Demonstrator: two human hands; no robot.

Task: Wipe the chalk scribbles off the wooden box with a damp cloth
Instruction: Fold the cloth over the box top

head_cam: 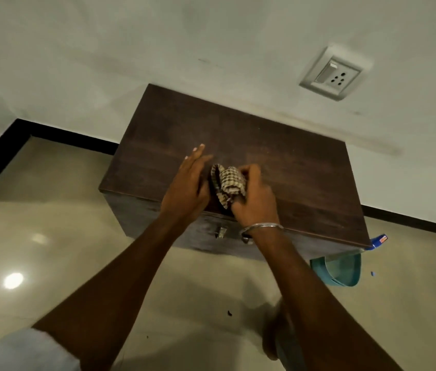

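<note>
A dark brown wooden box (278,156) stands on the floor against the wall. Faint pale smudges show on its lid; I cannot make out clear chalk lines. A bunched checkered cloth (228,182) rests on the lid near the front edge. My right hand (255,195) is closed around the cloth's right side. My left hand (188,183) lies just left of the cloth with fingers stretched out flat over the lid, touching or nearly touching the cloth.
A teal plastic container (342,270) and a small blue item (379,241) sit on the floor by the box's right front corner. A wall socket (336,73) is above the box. Glossy beige floor tiles (64,236) spread to the left and front. Metal latches (220,232) hang on the box front.
</note>
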